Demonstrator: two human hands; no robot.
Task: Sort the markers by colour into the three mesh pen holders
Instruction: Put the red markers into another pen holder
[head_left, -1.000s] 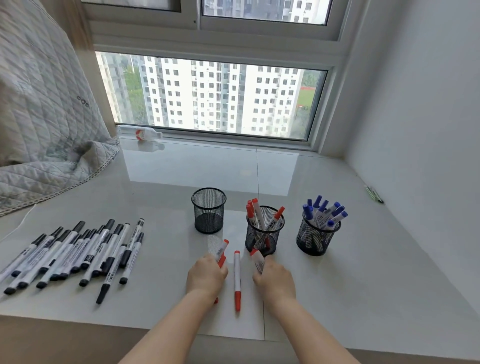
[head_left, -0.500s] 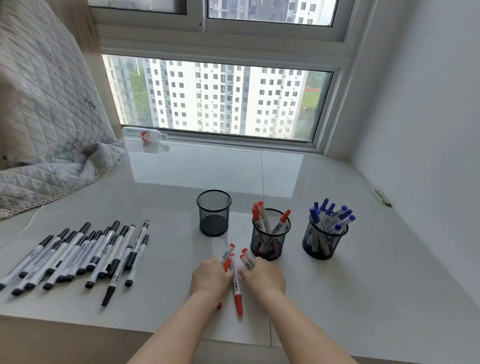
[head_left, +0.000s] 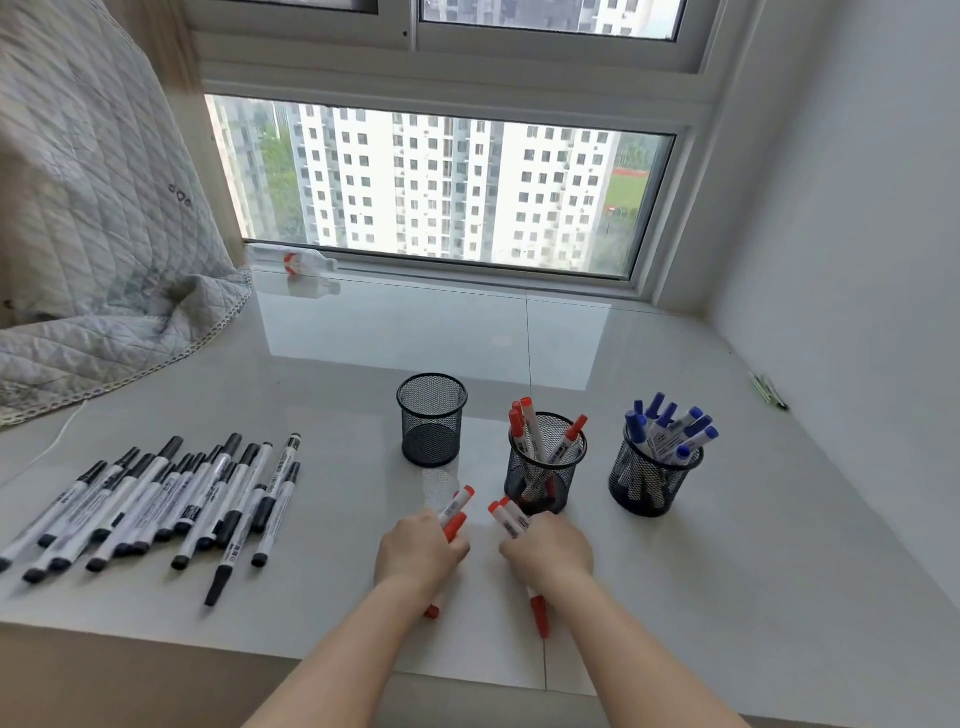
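**Both hands loaded with red markers, red holder just beyond the right hand**

Nearest, the left hand (head_left: 422, 553) is clenched round two red markers (head_left: 453, 514), caps poking out far-right. The right hand (head_left: 549, 552) grips its own red pair (head_left: 510, 518), caps pointing far-left, tails trailing toward the near edge (long axes roughly near-to-far). Key relation: the middle holder (head_left: 545, 462), already holding reds, sits just past the right hand, slightly right; that hand is the closer one and likely drops first. The left hand must cross rightward. Left of the hands, black markers (head_left: 156, 506) lie unsorted on the sill (head_left: 727, 545). Farther on, the empty holder (head_left: 431, 418) stands left, the blue-filled holder (head_left: 655, 467) right.
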